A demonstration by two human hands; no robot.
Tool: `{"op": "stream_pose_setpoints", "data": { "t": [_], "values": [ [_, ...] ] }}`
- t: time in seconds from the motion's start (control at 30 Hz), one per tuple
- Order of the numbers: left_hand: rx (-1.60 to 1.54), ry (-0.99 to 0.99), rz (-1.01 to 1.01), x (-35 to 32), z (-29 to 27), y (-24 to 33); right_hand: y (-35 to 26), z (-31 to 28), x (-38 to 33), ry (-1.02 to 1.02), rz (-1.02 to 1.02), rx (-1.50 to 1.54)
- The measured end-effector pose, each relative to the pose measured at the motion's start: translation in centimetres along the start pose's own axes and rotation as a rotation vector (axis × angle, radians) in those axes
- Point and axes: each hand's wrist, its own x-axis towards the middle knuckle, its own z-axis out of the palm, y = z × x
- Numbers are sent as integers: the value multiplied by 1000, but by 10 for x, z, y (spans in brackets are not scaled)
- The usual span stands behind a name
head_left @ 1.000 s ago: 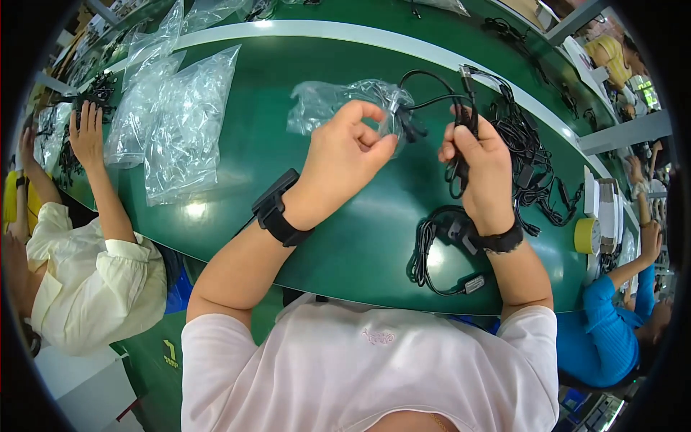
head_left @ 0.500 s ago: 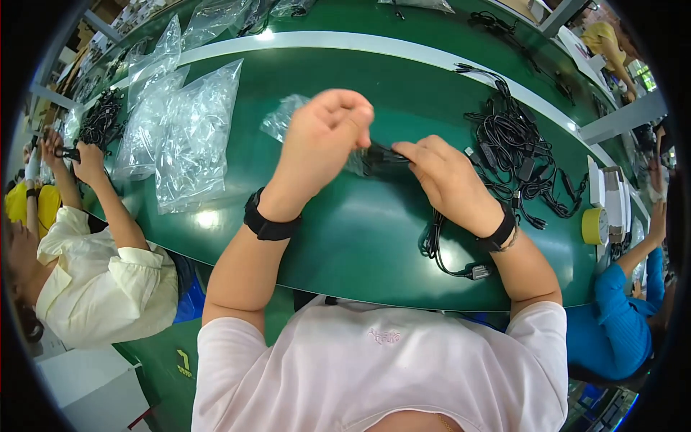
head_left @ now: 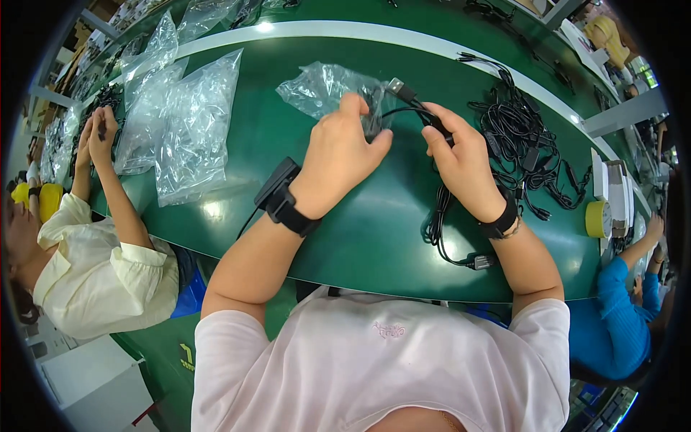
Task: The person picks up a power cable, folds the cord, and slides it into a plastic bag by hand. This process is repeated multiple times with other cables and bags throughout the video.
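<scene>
Closest to the body, a coiled cable is lying on the green counter; past it, the right hand's fingers are pinching a black cable, its plug pointing away and leftward; the left hand, nearer the clear bag, is keeping thumb and forefinger spread, whether gripping film I cannot tell; the bag is stretching leftward just beyond, long axis roughly crosswise, its right end facing the cable.

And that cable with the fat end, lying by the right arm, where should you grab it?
Probably by its fat end, coming from the near edge of the green table, left of the right forearm. That end looks thicker than the thin black cable and lies closest to that edge.
</scene>
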Motion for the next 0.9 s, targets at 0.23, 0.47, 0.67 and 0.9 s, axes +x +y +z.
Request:
{"op": "stream_pose_setpoints", "data": {
  "t": [0.23,0.47,0.67,0.9],
  "values": [
    [-539,9,-125,-2,4,6,-11,1,5,89,202,394],
    [-1142,65,-133,-1,-21,14,-2,-5,6,101,-555,-448],
    [-631,-117,66,2,-25,10,-18,-9,3,-59,-540,-546],
    [88,218,321,1,-25,7,-24,-14,32,60,29,-16]
  ]
}}
